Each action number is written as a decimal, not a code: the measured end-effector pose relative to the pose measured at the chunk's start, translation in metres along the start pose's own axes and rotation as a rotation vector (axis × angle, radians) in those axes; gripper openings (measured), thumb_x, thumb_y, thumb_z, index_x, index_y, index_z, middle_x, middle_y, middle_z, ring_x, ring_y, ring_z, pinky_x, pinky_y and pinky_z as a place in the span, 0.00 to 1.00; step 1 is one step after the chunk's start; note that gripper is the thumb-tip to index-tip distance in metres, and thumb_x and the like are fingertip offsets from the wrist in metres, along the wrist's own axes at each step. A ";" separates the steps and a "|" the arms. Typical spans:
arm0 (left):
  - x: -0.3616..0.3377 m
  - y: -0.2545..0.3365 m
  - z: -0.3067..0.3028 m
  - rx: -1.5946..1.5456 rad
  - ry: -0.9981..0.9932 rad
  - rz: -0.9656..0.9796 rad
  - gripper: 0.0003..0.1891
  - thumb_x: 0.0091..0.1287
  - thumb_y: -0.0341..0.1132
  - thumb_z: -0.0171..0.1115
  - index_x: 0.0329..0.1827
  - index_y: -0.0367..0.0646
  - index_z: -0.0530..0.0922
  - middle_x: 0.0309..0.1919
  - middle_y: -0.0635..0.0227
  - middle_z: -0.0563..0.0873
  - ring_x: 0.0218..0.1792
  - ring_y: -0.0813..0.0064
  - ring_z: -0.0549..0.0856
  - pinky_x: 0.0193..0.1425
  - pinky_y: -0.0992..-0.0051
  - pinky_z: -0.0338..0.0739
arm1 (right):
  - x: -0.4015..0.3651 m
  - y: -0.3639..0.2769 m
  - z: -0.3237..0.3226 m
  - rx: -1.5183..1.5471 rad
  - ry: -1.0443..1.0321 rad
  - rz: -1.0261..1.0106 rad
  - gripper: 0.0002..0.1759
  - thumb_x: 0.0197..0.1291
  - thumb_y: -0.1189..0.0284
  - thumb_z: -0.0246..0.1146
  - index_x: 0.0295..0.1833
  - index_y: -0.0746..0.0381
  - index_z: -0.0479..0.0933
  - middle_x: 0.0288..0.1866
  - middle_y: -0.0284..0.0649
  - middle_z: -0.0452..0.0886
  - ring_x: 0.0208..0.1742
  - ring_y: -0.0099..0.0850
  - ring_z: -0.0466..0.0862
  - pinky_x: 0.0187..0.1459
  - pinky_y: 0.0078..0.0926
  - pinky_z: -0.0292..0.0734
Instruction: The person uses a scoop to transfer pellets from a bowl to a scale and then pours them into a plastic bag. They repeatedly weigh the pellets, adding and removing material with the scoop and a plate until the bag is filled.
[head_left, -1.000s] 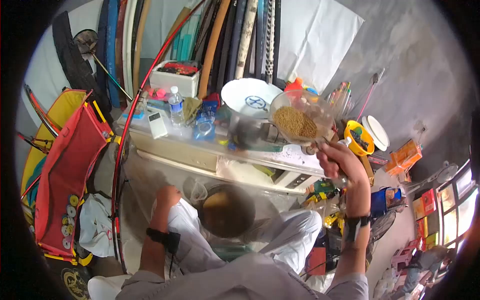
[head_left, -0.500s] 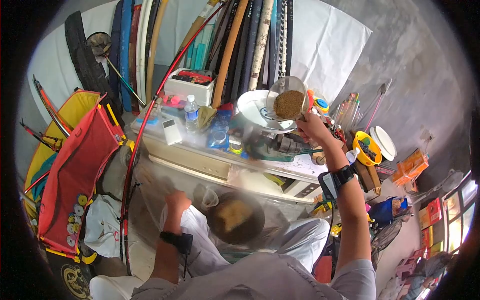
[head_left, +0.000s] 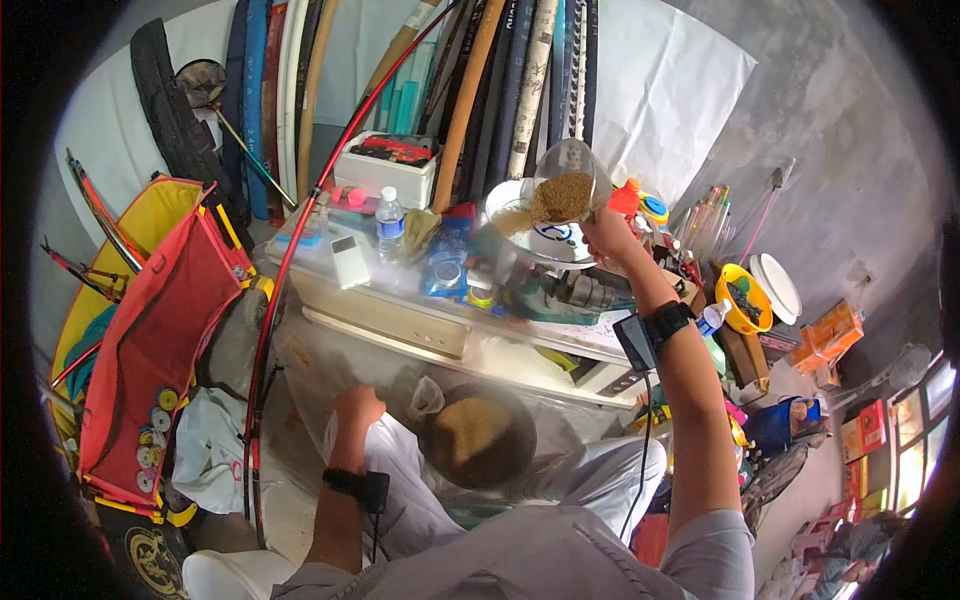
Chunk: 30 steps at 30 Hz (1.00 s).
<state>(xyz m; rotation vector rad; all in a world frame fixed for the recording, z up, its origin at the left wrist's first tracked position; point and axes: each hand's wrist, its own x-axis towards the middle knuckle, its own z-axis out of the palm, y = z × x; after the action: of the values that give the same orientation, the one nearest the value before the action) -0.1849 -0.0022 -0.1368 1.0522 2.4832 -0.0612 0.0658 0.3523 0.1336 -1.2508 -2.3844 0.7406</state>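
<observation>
Cluttered tabletop point(head_left: 400, 310), my right hand point(head_left: 607, 236) with its grip holding a tilted grain cup point(head_left: 565, 190) over white bowl point(head_left: 555, 240), left hand point(head_left: 358, 408) fisted.

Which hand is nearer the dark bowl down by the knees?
Left. The left hand rests just left of the dark bowl, not touching; the right hand is raised high, holding a clear cup.
</observation>
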 end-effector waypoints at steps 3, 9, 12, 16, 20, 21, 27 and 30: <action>0.001 0.001 0.001 -0.008 -0.008 -0.002 0.19 0.52 0.39 0.54 0.45 0.42 0.81 0.47 0.55 0.82 0.51 0.56 0.80 0.53 0.60 0.72 | 0.008 0.008 -0.006 -0.121 0.071 -0.049 0.13 0.55 0.72 0.54 0.24 0.71 0.71 0.15 0.42 0.75 0.13 0.31 0.76 0.13 0.29 0.71; -0.002 0.009 -0.003 0.003 -0.018 0.006 0.19 0.52 0.39 0.54 0.45 0.41 0.81 0.47 0.53 0.81 0.51 0.55 0.80 0.54 0.59 0.72 | -0.011 0.031 -0.027 -0.250 0.218 0.009 0.14 0.52 0.72 0.53 0.24 0.74 0.76 0.17 0.54 0.77 0.20 0.45 0.81 0.26 0.38 0.78; 0.009 0.005 0.011 0.006 0.008 0.054 0.19 0.52 0.40 0.54 0.44 0.42 0.81 0.46 0.54 0.82 0.50 0.55 0.80 0.53 0.59 0.73 | -0.025 0.055 -0.041 -0.343 0.211 -0.144 0.14 0.51 0.73 0.54 0.27 0.77 0.74 0.19 0.55 0.77 0.18 0.45 0.80 0.23 0.39 0.77; 0.016 0.004 0.017 0.008 0.043 0.063 0.18 0.52 0.40 0.55 0.43 0.42 0.82 0.46 0.55 0.82 0.49 0.56 0.80 0.52 0.60 0.74 | -0.064 0.038 -0.053 -0.248 0.111 -0.008 0.15 0.58 0.69 0.54 0.26 0.71 0.69 0.16 0.41 0.73 0.13 0.32 0.75 0.15 0.30 0.71; 0.013 0.008 0.013 0.026 0.018 0.060 0.17 0.52 0.40 0.55 0.42 0.43 0.82 0.46 0.56 0.82 0.49 0.57 0.81 0.52 0.62 0.74 | -0.080 0.029 -0.045 -0.086 0.046 -0.105 0.11 0.57 0.71 0.53 0.29 0.70 0.69 0.15 0.41 0.73 0.13 0.30 0.75 0.15 0.29 0.70; 0.011 0.008 0.010 0.027 0.019 0.060 0.17 0.52 0.40 0.55 0.42 0.43 0.82 0.46 0.56 0.82 0.49 0.57 0.81 0.52 0.62 0.74 | -0.081 0.020 -0.041 -0.085 0.047 -0.105 0.11 0.57 0.71 0.53 0.29 0.70 0.69 0.15 0.41 0.73 0.13 0.30 0.75 0.15 0.29 0.70; 0.001 0.008 0.000 0.025 0.028 0.047 0.18 0.51 0.40 0.55 0.42 0.43 0.82 0.43 0.56 0.83 0.48 0.56 0.81 0.51 0.61 0.74 | -0.057 -0.007 -0.024 -0.192 0.019 -0.068 0.15 0.57 0.71 0.54 0.26 0.74 0.72 0.15 0.47 0.76 0.12 0.39 0.77 0.19 0.34 0.74; 0.003 0.006 0.004 0.019 0.055 0.017 0.18 0.51 0.40 0.54 0.42 0.42 0.82 0.44 0.54 0.83 0.48 0.55 0.81 0.50 0.60 0.74 | -0.027 0.006 -0.018 -0.438 0.078 -0.231 0.12 0.52 0.71 0.56 0.25 0.69 0.78 0.21 0.47 0.80 0.21 0.40 0.81 0.25 0.36 0.76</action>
<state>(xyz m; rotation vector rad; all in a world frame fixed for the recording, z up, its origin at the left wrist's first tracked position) -0.1811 0.0028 -0.1405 1.0964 2.5271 -0.0515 0.0936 0.3375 0.1427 -1.0985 -2.6505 0.0985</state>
